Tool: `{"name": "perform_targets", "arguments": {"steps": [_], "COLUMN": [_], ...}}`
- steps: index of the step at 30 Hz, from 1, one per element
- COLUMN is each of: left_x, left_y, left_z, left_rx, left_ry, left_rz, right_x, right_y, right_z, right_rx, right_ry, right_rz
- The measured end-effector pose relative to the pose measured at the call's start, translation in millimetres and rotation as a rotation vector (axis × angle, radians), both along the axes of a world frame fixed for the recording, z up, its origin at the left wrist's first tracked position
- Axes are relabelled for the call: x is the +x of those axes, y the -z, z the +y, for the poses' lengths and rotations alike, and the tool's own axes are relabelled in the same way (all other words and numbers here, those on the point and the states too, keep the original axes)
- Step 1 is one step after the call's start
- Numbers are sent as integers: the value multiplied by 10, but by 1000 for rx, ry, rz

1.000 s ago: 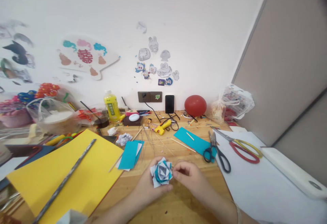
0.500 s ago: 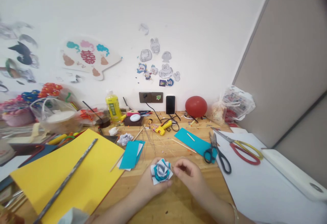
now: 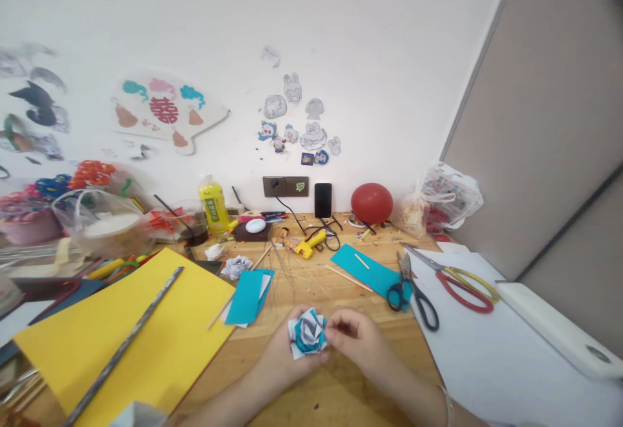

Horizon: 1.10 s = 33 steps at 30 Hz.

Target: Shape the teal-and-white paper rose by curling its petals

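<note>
Bare wooden tabletop [image 3: 335, 388]: open strip near centre, around the hands. Left, blocked by yellow card [image 3: 121, 329] bearing a grey rod [image 3: 126, 339]. Right, black scissors [image 3: 411, 287] and red scissors [image 3: 462, 278] on white paper [image 3: 487, 362]. Far side, teal sheets [image 3: 248, 294], sticks, glue gun [image 3: 309, 243] clutter passage.

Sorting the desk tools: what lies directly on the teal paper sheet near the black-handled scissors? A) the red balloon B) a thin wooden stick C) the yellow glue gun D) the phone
B: a short thin wooden stick lies on the teal paper sheet, whose right corner the black-handled scissors overlap.
</note>
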<state>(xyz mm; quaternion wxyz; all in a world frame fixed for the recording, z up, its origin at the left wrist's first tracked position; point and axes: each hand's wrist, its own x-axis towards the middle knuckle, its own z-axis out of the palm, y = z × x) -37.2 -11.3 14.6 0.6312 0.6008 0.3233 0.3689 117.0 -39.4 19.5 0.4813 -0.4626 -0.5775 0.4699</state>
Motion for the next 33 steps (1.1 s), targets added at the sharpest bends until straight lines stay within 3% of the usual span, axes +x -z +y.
{"name": "perform_targets", "arguments": {"steps": [5, 11, 20, 29, 33], "left_x": [-16, -35, 0, -16, -29], "left_y": [27, 39, 2, -14, 39], "left_z": [13, 11, -11, -14, -4], "left_rx": [-30, -10, 187, 203, 317], "left_ry": [0, 11, -100, -89, -140], "left_rz": [-27, -66, 128, 91, 214], "right_x": [-6, -2, -23, -24, -15], "right_y": [-54, -99, -41, -36, -41], "right_z": [-13, -53, -22, -12, -11], "right_rx": [-58, 175, 272, 192, 185], "right_ry": [-30, 13, 87, 59, 69], "right_rz": [58, -133, -180, -167, -149]}}
